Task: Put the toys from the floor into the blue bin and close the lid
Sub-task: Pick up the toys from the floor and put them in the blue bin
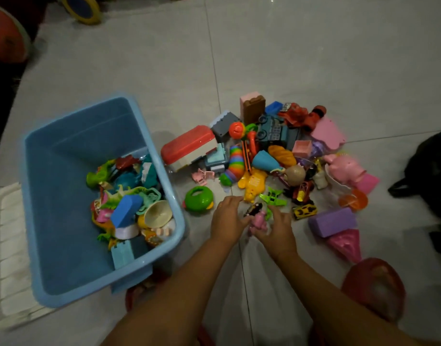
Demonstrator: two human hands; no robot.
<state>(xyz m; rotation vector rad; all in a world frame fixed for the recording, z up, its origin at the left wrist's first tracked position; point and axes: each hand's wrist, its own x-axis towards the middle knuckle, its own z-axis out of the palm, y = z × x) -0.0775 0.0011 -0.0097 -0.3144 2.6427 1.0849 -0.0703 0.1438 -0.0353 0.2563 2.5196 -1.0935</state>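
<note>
Head view: at the near edge of the toy pile (277,146), right hand (277,228) pinches a pink figure (258,222). Left hand (227,218) curls beside a black car (252,209), its grip unclear. An open blue bin (64,245) sits left, with the white lid (7,245) beyond.

The left hand (227,218) and right hand (277,231) are bare, as are both forearms.

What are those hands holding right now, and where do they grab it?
The right hand grips a pink toy figure by its lower half. The left hand touches a small black toy; a grip cannot be told.
</note>
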